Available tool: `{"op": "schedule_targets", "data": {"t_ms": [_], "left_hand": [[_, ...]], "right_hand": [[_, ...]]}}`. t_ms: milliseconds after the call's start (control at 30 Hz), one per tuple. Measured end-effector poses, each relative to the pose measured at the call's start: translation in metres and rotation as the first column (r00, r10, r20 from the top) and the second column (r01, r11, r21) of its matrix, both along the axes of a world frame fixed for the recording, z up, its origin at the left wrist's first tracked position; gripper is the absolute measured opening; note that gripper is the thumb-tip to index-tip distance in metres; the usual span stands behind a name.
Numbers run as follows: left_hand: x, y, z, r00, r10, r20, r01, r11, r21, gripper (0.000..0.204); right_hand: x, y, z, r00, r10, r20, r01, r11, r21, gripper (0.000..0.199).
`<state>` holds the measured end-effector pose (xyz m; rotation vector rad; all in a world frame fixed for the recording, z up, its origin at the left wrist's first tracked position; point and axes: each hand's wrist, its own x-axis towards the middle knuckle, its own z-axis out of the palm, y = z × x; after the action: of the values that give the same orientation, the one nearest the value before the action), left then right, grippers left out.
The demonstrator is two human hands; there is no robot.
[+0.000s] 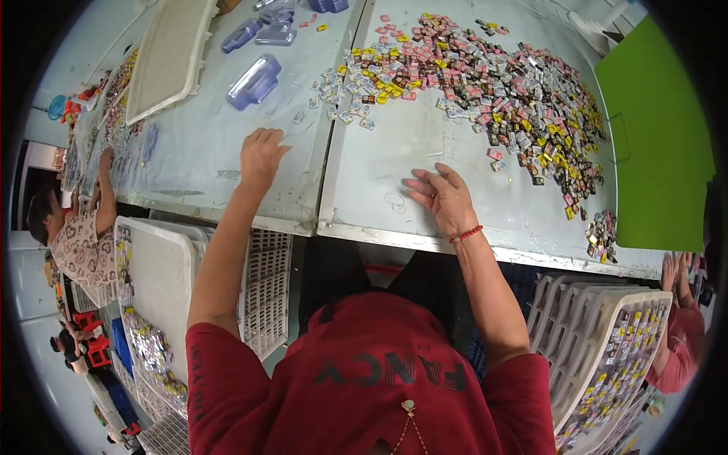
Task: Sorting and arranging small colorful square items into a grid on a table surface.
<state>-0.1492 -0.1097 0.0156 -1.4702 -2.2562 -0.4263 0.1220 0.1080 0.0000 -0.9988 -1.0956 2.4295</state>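
My left hand (262, 158) is over the left part of the pale table (205, 163), fingers loosely bent and thumb apart, with nothing visible in it. Beyond it lies a clear bluish moulded plastic container (255, 81). My right hand (446, 197) hovers above the right part, its fingers spread and holding nothing. Farther off spreads a large pile of small wrapped pieces (523, 98) in pink, yellow, white and dark brown. A loose cluster of white pieces (331, 89) lies around the table seam between my hands.
More clear containers (273, 19) lie at the far left, beside a white tray (168, 57). A green panel (660, 136) stands at the right edge. Stacked white crates (607, 334) and trays (155, 265) flank me. Another person (83, 227) works at left; a red-sleeved person (679, 341) is at right.
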Motion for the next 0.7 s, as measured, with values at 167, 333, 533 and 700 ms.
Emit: {"op": "schedule_targets", "data": {"t_ms": [167, 333, 533, 700], "left_hand": [[0.086, 0.057, -0.017, 0.95, -0.24, 0.199, 0.189, 0.951, 0.244, 0.042], [0.147, 0.102, -0.034, 0.835, -0.467, 0.291, 0.463, 0.882, 0.085, 0.041], [0.15, 0.114, -0.031, 0.759, -0.554, 0.343, 0.518, 0.832, 0.198, 0.043], [0.093, 0.121, -0.034, 0.931, -0.307, 0.199, 0.276, 0.946, 0.17, 0.04]], "right_hand": [[0.0, -0.011, 0.01, 0.996, -0.086, -0.019, 0.085, 0.995, -0.054, 0.063], [0.022, -0.015, 0.014, 0.983, 0.04, 0.177, -0.067, 0.987, 0.149, 0.055], [0.06, 0.029, 0.004, 0.845, -0.203, 0.495, -0.38, 0.424, 0.822, 0.03], [0.002, 0.054, 0.029, 0.924, -0.208, 0.32, -0.322, 0.027, 0.946, 0.024]]}}
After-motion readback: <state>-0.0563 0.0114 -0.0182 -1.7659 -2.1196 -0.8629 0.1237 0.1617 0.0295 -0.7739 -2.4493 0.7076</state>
